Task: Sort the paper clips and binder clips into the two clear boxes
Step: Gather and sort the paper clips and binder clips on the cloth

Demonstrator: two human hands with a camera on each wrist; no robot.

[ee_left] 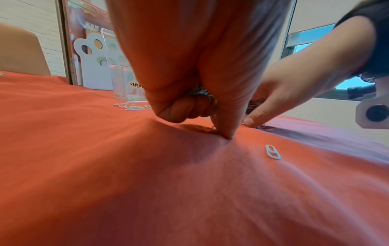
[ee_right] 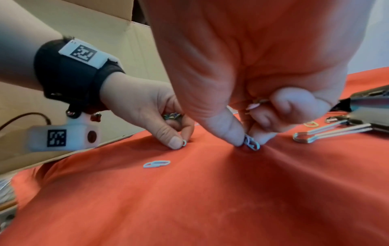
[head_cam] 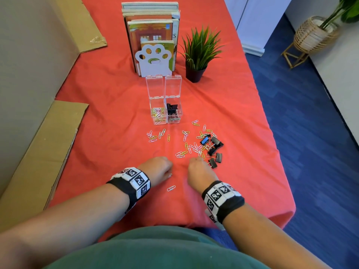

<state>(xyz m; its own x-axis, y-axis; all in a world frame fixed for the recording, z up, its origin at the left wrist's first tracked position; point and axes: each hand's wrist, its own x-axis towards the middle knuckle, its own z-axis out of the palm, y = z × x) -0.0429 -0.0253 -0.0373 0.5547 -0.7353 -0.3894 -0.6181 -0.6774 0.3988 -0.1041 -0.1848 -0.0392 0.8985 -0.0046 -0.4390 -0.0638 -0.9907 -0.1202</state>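
Two clear boxes stand open mid-table: the left box holds paper clips, the right box black binder clips. Loose coloured paper clips and several binder clips lie scattered on the red cloth. My left hand holds a bunch of paper clips in its curled fingers and pinches another clip against the cloth. My right hand pinches a white paper clip between thumb and fingertip, with more clips in its palm. One white clip lies between the hands.
A paw-shaped bookend with books and a potted plant stand behind the boxes. Cardboard lines the table's left side. The table's right edge drops to blue carpet.
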